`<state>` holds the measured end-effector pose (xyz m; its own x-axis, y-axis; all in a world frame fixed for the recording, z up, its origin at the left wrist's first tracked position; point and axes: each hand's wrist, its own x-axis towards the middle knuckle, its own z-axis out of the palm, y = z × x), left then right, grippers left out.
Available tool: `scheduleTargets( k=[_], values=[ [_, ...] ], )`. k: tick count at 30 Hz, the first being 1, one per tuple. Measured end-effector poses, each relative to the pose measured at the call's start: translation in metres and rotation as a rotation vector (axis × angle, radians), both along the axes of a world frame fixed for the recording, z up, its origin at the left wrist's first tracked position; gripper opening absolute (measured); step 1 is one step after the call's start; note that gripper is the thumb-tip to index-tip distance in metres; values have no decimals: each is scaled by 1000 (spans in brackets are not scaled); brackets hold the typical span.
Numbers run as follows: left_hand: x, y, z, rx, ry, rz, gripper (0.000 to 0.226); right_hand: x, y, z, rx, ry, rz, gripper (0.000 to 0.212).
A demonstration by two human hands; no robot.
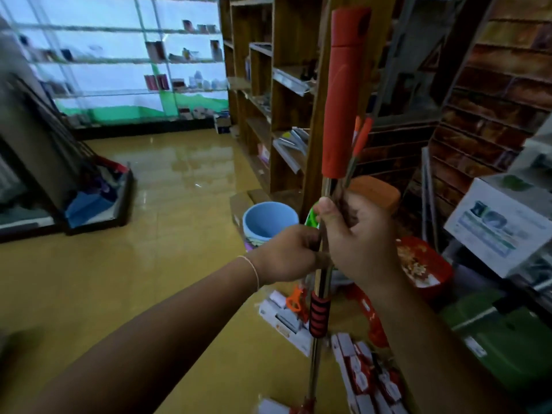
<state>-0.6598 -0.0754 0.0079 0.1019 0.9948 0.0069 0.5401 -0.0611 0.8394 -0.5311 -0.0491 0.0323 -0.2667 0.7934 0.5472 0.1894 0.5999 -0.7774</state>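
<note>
Upright chrome metal pole with long red plastic top handle (340, 115) runs 12 to 6 o'clock through frame centre. Right hand (358, 234) has fingers curled round the shaft, thumb up. Left hand (283, 255), touching it at its 8 o'clock, grips the same shaft. Glossy yellow tiled floor (179, 234) below. Tall wooden shelving unit (268, 85) at 12. Pale blue round plastic bucket (268, 222) behind the left hand. Small red-white cardboard boxes (367, 380) on the floor at 5. Brick-pattern wall (493, 100) at 2.
</note>
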Motion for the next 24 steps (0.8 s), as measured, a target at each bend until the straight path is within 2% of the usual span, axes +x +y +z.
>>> scheduleTargets(
  k=[2, 5, 9, 11, 16, 20, 24],
  values=[
    [-41, -12, 1, -3, -15, 15, 30, -40, -8, 5, 10, -5, 45, 21],
    [-99, -32, 6, -10, -60, 38, 52, -97, -20, 13, 6, -10, 118, 20],
    [-162, -53, 16, 21, -58, 100, 60, -162, -33, 24, 19, -10, 178, 27],
    [-187, -64, 22, 33, -61, 141, 62, -189, -38, 29, 16, 1, 206, 23],
    [-250, -84, 41, 47, -63, 253, 28, -261, -44, 46, -9, 32, 305, 15],
    [-302, -95, 59, 84, -34, 391, 37, -320, -44, 59, 40, 56, 423, 17],
    [-350, -102, 70, 119, 67, 514, 27, -380, -41, 67, 20, 77, 517, 20]
  ],
)
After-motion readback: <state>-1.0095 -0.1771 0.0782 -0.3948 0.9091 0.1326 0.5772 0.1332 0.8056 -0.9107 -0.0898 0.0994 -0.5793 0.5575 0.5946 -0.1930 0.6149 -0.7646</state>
